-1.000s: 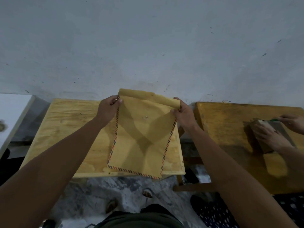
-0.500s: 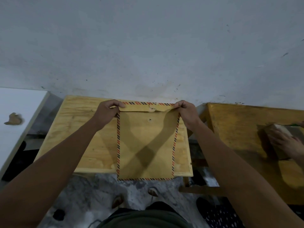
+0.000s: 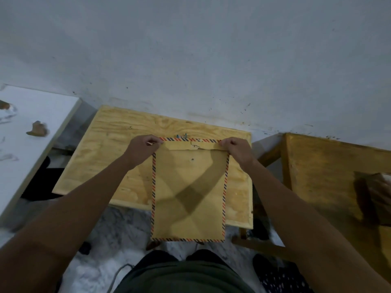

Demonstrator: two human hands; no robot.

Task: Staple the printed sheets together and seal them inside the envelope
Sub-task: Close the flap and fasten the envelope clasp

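The person's left hand (image 3: 142, 147) and right hand (image 3: 237, 147) are each pinching a far corner of the brown envelope (image 3: 189, 193), which is lying between them on the plywood bench (image 3: 118, 149), its near end overhanging the edge.

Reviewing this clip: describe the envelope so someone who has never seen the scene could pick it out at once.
Start at the pale plywood table against the grey wall, the middle of three surfaces. The envelope lies on it, overhanging the near edge, with the left hand and right hand pinching its top corners. It is the only brown paper item with a red-and-blue striped border and a folded flap with a string-tie button.
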